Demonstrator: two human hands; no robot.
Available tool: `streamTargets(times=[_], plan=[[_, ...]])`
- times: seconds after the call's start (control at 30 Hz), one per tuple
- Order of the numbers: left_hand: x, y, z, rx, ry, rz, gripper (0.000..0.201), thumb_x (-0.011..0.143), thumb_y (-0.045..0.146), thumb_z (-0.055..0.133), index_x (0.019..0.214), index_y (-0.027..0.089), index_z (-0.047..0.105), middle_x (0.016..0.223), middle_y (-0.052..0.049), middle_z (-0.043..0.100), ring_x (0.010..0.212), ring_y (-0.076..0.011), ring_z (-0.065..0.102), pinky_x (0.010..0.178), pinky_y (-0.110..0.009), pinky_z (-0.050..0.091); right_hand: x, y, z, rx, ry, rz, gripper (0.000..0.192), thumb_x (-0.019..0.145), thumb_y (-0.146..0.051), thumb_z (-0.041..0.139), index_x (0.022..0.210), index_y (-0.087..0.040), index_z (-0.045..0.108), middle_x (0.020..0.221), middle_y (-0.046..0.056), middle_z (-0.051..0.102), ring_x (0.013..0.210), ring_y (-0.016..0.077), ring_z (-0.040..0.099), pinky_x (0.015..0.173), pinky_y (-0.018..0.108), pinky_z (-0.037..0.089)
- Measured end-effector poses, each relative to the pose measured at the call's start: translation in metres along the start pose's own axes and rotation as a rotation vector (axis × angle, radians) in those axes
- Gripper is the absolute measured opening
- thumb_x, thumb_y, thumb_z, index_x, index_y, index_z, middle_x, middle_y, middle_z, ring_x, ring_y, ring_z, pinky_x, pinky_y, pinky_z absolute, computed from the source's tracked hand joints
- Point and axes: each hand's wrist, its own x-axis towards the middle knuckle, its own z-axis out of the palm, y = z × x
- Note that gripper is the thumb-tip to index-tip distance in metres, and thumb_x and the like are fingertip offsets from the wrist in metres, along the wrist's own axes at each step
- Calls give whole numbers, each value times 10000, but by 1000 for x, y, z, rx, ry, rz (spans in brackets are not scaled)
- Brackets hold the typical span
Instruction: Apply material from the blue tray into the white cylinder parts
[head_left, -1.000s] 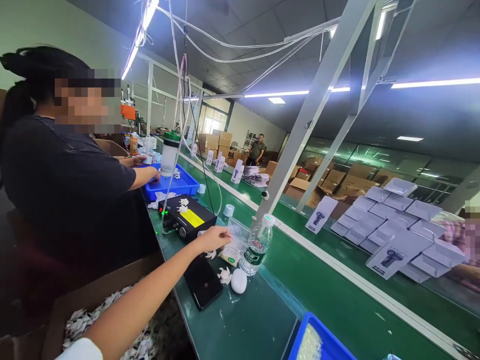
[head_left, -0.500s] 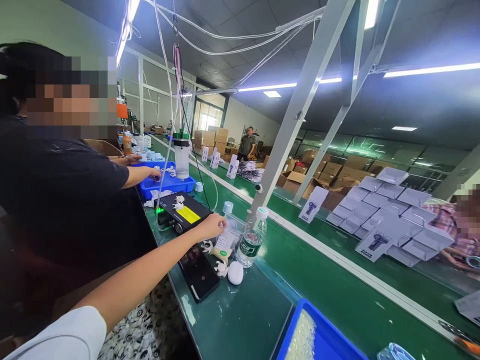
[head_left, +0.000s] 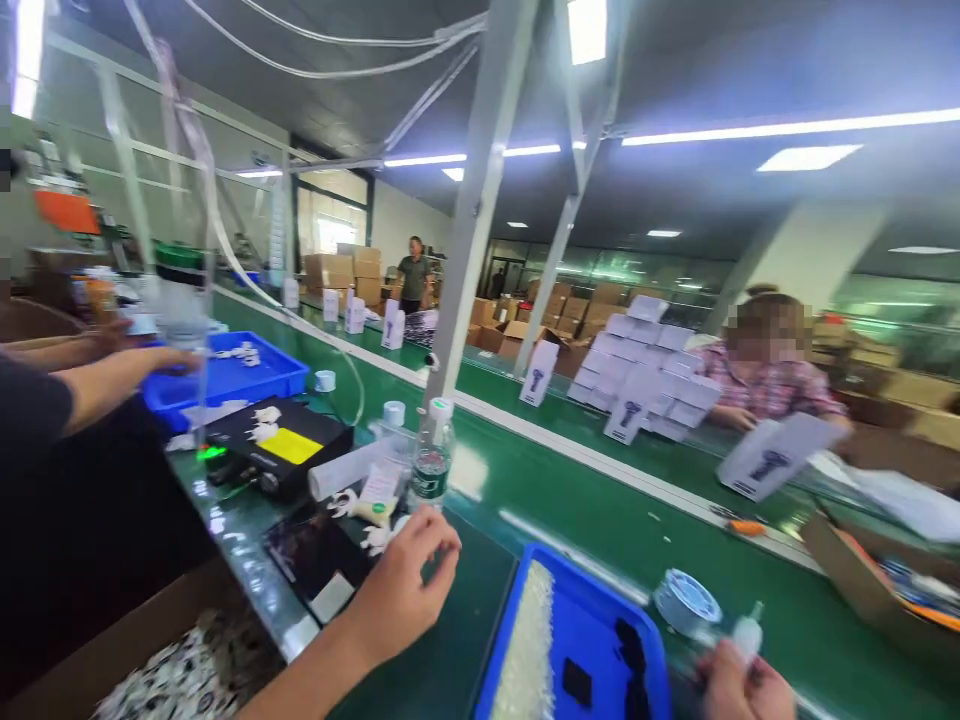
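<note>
My left hand (head_left: 409, 585) is over the near bench, its fingers curled and thumb and fingertips drawn together; anything between them is too small or hidden. Just beyond it stand a water bottle (head_left: 431, 470) and a small labelled plastic bag (head_left: 381, 490), beside white bladed parts (head_left: 375, 540). A black phone (head_left: 319, 555) lies to its left. At the lower right my right hand (head_left: 739, 685), partly blurred, grips a small white bottle with a thin nozzle tip (head_left: 748, 632). Close to that hand sits a light-blue round part (head_left: 686, 602).
A blue tray (head_left: 592, 610) holds pale small pieces and black pieces. Left are a black box with a yellow label (head_left: 292, 445) and another blue tray (head_left: 281, 375), where a co-worker's hands are. White boxes (head_left: 637, 360) are stacked before another person across the bench.
My left hand has come back from beside the water bottle toward me. The view has swung right, and my right hand with the small white bottle is now in view.
</note>
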Motion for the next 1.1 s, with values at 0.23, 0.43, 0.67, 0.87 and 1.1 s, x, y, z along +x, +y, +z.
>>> streamTargets(times=[0.23, 0.43, 0.67, 0.87, 1.1], plan=[[57, 4, 99, -161, -272, 84, 141, 783, 177, 439, 763, 186, 578, 814, -30, 565, 752, -139, 541, 685, -256, 428, 9, -3, 4, 124, 189, -84, 482, 684, -608, 536, 885, -170, 558, 847, 46, 634, 793, 203, 587, 723, 312, 455], [121, -40, 158, -240, -50, -77, 86, 664, 230, 482, 645, 190, 555, 651, -9, 563, 643, -158, 536, 651, -283, 431, 19, -6, -3, 108, 120, -137, 440, 739, -538, 519, 929, -148, 596, 894, 87, 676, 843, 232, 619, 772, 320, 461], [117, -60, 160, -377, -20, -175, 208, 674, 382, 529, 730, 188, 576, 588, 19, 544, 564, -148, 517, 577, -268, 418, 20, -8, -3, 59, 38, -169, 374, 757, -466, 540, 965, -165, 618, 932, 95, 690, 845, 242, 629, 753, 312, 463], [111, -45, 158, -380, -305, -48, 295, 724, 423, 536, 846, 174, 637, 726, -23, 627, 678, -165, 560, 661, -278, 451, 18, -8, -3, 32, 24, -189, 352, 771, -426, 523, 1001, -172, 603, 917, 92, 685, 826, 231, 622, 758, 312, 453], [102, -33, 148, -231, -487, 33, 231, 732, 264, 504, 906, 185, 635, 927, -40, 672, 869, -192, 590, 833, -314, 428, 2, -15, 11, 11, -11, -240, 309, 831, -482, 447, 853, -187, 534, 726, 20, 590, 664, 175, 543, 675, 283, 444]])
